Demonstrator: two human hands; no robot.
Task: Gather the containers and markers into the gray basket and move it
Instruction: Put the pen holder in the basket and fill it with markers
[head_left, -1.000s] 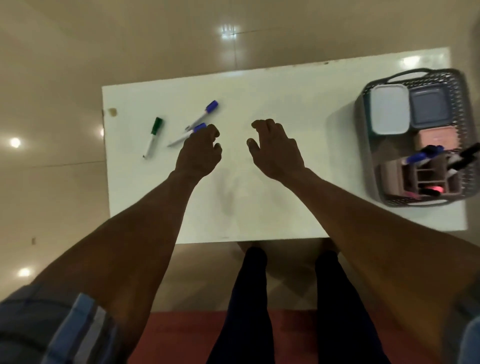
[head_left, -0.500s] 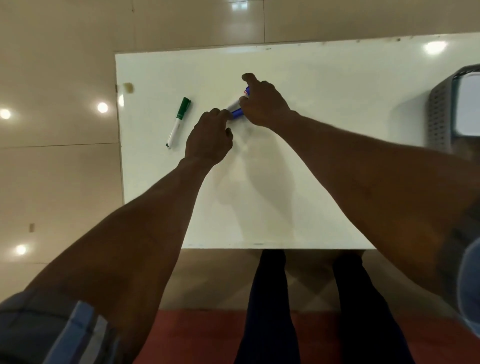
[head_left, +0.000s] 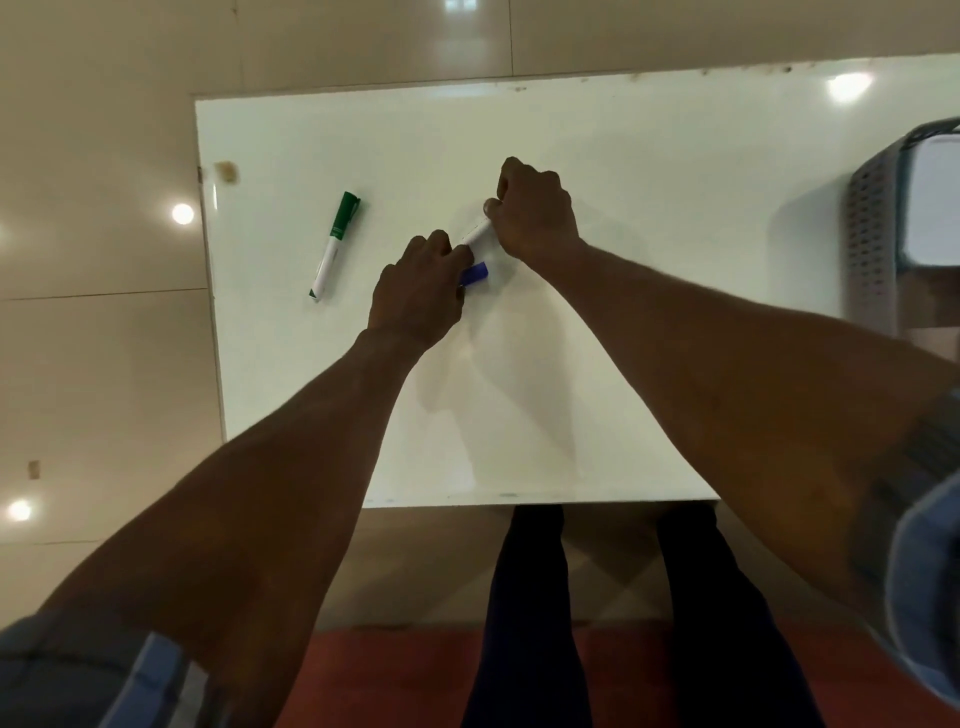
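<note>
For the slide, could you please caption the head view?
Both hands, left hand and right hand, grip blue-capped markers; green marker waits.

The marker (head_left: 335, 244) was white with a green cap. The table (head_left: 623, 260) was white; the perforated basket (head_left: 872, 228) gray.

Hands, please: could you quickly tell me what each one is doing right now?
Left hand: fingers curled, gripping a blue-capped marker.
Right hand: fingers curled, gripping a white-barrelled marker.

No legible text anywhere; the green marker (head_left: 335, 244) carries small print on its barrel (too blurred to read).
</note>
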